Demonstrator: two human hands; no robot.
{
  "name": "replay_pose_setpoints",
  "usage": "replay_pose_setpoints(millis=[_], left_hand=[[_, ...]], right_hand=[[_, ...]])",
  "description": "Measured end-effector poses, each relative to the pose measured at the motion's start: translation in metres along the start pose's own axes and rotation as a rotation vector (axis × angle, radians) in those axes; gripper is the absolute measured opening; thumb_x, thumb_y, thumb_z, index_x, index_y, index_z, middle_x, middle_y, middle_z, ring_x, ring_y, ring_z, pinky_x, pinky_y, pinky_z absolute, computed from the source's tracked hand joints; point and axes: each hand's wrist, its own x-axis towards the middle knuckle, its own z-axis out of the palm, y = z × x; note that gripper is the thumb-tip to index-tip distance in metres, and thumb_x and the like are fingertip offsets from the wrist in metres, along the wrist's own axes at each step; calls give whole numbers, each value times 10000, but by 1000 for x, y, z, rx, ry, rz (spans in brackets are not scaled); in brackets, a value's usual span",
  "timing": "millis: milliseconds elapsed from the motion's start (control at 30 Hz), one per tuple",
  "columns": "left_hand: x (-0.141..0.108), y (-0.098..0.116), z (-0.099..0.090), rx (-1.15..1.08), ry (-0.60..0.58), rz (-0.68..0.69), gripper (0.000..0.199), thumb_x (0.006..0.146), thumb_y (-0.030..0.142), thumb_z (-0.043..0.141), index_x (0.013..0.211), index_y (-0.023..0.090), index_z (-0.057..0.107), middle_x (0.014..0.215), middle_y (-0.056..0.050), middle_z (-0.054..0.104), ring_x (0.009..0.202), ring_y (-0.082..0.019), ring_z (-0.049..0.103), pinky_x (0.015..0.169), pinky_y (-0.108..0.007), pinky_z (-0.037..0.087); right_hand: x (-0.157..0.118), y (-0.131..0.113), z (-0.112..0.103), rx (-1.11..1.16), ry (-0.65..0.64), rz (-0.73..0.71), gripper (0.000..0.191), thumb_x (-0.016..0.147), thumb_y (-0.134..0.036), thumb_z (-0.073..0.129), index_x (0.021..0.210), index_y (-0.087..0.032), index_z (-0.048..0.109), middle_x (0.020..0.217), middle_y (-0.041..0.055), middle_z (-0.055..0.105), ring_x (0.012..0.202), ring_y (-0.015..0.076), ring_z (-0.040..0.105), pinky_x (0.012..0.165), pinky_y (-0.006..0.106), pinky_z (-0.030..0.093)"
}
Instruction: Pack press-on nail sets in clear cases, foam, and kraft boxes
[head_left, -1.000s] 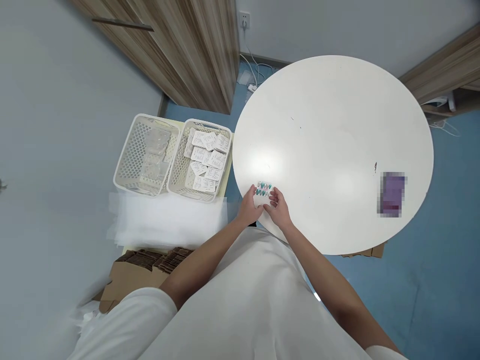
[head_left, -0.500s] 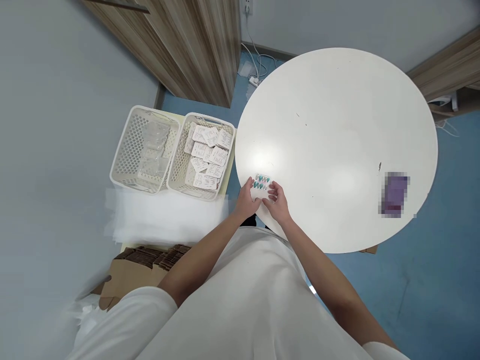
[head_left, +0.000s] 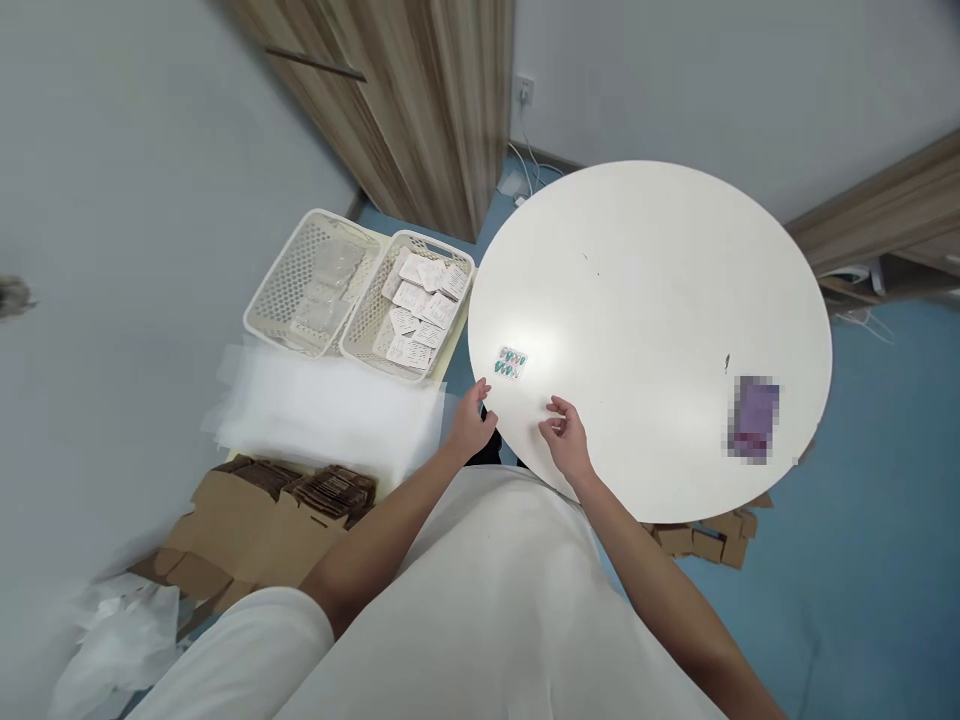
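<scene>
Tabletop (head_left: 675,290): plain off-white, a few small dark specks. Small card (head_left: 511,362) at its near left: white, with rows of teal, green and pink dots. Two baskets (head_left: 300,270), far left: cream, perforated walls; the right one holds white cards with dark print (head_left: 420,305). Foam sheets (head_left: 330,410): translucent white. Cardboard (head_left: 247,510), near left: brown. Floor (head_left: 885,480): blue. Cabinet (head_left: 427,110): streaked wood grain, brown and grey. Shirt (head_left: 487,620): white.
</scene>
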Motion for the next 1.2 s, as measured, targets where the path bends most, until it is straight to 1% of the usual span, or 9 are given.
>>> replay_pose_setpoints(millis=[133, 267, 367, 500, 667, 800, 967, 1067, 1200], left_hand=[[-32, 9, 2, 14, 78, -35, 538, 742, 167, 493, 1268, 177, 380, 1168, -106, 539, 1080, -208, 495, 909, -384, 397], [-69, 15, 6, 53, 72, -84, 480, 780, 245, 481, 1253, 204, 406, 1128, -87, 570, 1021, -201, 530, 840, -350, 448], [-96, 14, 7, 72, 52, -103, 435, 785, 292, 481, 1211, 209, 460, 1087, -77, 595, 978, -196, 552, 825, -341, 461], [-121, 10, 3, 42, 86, -118, 386, 766, 310, 503, 1137, 205, 531, 1041, -81, 615, 934, -206, 574, 793, -341, 476], [-133, 7, -8, 7, 133, -66, 359, 770, 329, 502, 1101, 201, 558, 1040, -94, 618, 922, -212, 582, 734, -328, 483], [-139, 4, -29, 5, 150, 5, 354, 776, 329, 497, 1100, 198, 556, 1040, -88, 619, 908, -200, 586, 730, -319, 478], [-146, -8, -72, 31, 219, 72, 330, 766, 293, 503, 1074, 190, 562, 1001, -73, 632, 843, -174, 596, 680, -287, 478], [-145, -16, -103, 88, 274, 98, 323, 762, 274, 496, 1068, 187, 556, 999, -65, 629, 796, -163, 598, 635, -275, 473], [-141, -21, -143, 129, 328, 93, 354, 763, 295, 500, 1102, 196, 529, 1000, -55, 623, 783, -158, 600, 646, -276, 472]], right_hand=[[-19, 9, -27, -20, -88, -3, 401, 709, -340, 547, 1090, -226, 500, 1052, 64, 540, 641, 110, 493, 680, 330, 460], [-30, 20, -46, 0, -166, 8, 354, 700, -383, 562, 1002, -198, 559, 919, 48, 585, 647, 119, 505, 691, 321, 450], [-35, 24, -49, -4, -212, 5, 336, 689, -405, 572, 945, -188, 584, 833, 36, 602, 694, 135, 532, 717, 319, 443], [-45, 22, -41, 1, -298, -59, 332, 678, -429, 587, 912, -193, 595, 787, 26, 610, 695, 139, 544, 718, 319, 448], [-57, 16, -24, 12, -375, -104, 355, 691, -443, 577, 927, -178, 581, 781, 36, 611, 702, 147, 554, 693, 308, 455], [-62, 9, 0, -12, -403, -147, 354, 695, -443, 573, 928, -177, 579, 801, 46, 615, 709, 155, 558, 676, 307, 459], [-62, -14, 46, -59, -450, -240, 358, 682, -439, 588, 939, -189, 586, 829, 56, 621, 742, 172, 571, 694, 328, 470], [-59, -35, 75, -161, -524, -303, 362, 693, -420, 578, 980, -200, 579, 863, 51, 613, 735, 164, 568, 677, 320, 474], [-57, -60, 105, -320, -565, -368, 377, 718, -391, 550, 1045, -203, 560, 934, 52, 602, 728, 147, 554, 651, 304, 472]])
